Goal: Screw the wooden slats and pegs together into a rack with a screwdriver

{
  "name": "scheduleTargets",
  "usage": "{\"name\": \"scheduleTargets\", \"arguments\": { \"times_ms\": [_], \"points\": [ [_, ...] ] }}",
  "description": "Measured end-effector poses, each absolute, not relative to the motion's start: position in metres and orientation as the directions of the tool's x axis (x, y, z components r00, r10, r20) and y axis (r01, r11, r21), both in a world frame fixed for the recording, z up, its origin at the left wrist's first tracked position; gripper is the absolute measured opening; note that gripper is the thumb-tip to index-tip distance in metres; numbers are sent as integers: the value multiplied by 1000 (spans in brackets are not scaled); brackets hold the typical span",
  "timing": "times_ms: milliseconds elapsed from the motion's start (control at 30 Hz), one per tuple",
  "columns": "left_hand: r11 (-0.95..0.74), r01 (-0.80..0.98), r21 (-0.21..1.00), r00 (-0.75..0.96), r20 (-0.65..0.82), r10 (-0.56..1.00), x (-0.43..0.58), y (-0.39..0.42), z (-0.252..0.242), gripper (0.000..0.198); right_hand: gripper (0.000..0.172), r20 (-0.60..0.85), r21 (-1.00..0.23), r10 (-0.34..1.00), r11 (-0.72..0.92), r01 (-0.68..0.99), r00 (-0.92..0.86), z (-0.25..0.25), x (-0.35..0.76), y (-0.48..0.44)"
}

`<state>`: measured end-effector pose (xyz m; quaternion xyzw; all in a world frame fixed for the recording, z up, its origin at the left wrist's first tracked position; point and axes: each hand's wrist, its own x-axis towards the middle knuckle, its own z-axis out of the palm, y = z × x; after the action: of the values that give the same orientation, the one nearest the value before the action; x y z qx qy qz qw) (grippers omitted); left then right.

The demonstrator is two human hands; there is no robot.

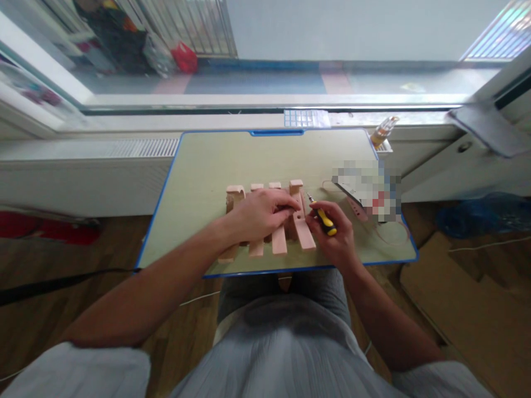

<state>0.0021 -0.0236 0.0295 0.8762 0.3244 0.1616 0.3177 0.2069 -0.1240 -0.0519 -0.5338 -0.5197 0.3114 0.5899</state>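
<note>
On the table lies a slatted wooden piece (280, 241), made of several pale pinkish bars set side by side. My left hand (267, 210) reaches over it from the left, its thumb and fingertips pinched together at the rightmost bar (305, 236). Whatever is between those fingertips is too small or hidden to make out. Small dark holes show in that bar. In my right hand (338, 232), just right of the bar, is a yellow and black screwdriver (322, 217). Its metal tip points up and left, apart from the wood.
The pale table (215, 157) has a blue edge. At its right lie a blurred-out flat item (360, 188) and a pink strip with holes (357, 209). Beyond the table's back right corner stands a bottle (384, 131) near the windowsill. A radiator grille (145, 147) is behind left.
</note>
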Motion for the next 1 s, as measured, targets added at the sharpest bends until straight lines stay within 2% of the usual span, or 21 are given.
{"name": "scheduleTargets", "arguments": {
  "times_ms": [467, 700, 867, 1000],
  "points": [
    [-664, 389, 638, 832, 66, 551, 10, -22, 29, 29, 23, 284, -954, 926, 248, 168, 248, -53, 206, -123],
    [-699, 360, 618, 858, 74, 508, 14, -21, 28, 29, 23, 330, -938, 912, 286, 196, 245, -56, 207, -122],
    [-679, 389, 623, 843, 56, 535, 15, -23, 28, 30, 23, 337, -934, 907, 287, 213, 253, -58, 207, -122],
    [-627, 473, 619, 794, 9, 607, 14, -23, 30, 23, 22, 316, -941, 913, 268, 205, 257, -56, 206, -123]
  ]
}}
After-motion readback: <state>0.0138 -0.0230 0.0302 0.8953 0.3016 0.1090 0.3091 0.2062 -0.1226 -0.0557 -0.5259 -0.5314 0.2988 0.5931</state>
